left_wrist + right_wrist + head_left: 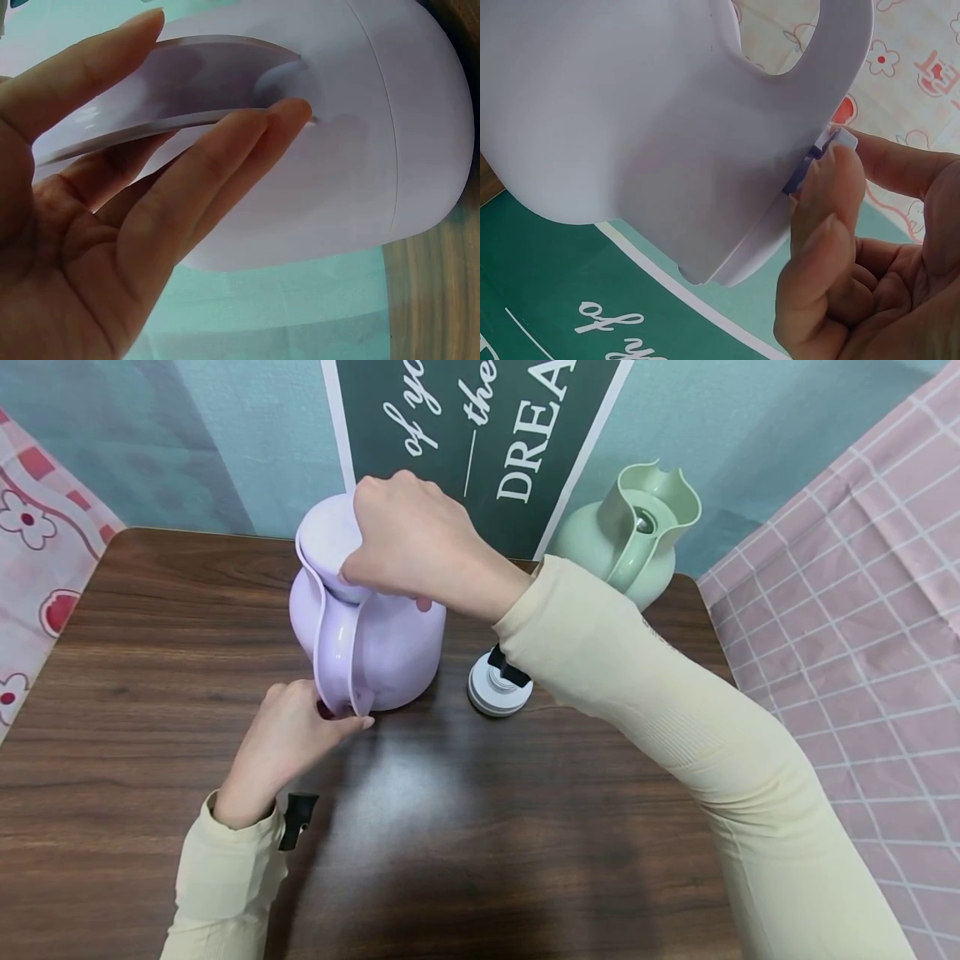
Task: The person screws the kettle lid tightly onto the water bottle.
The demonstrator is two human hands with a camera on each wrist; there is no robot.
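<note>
A lavender vacuum jug (401, 647) stands upright on the table, its handle (337, 652) turned toward me. My left hand (281, 739) holds this handle low down, thumb on one side and fingers on the other, as the left wrist view also shows. A round lavender lid (327, 539) sits in the jug's mouth. Over the top reaches my right hand (416, 539), pinching the lid's edge by a small pale tab (845, 139). In the right wrist view a dark gap shows beside the tab. Part of the lid is hidden under the right hand in the head view.
A white round stopper (497, 693) lies right of the jug, partly behind the right sleeve. Farther right, a green jug (577, 539) stands at the table's back edge. Behind the wooden table (450, 860) hangs a dark green lettered panel (457, 443).
</note>
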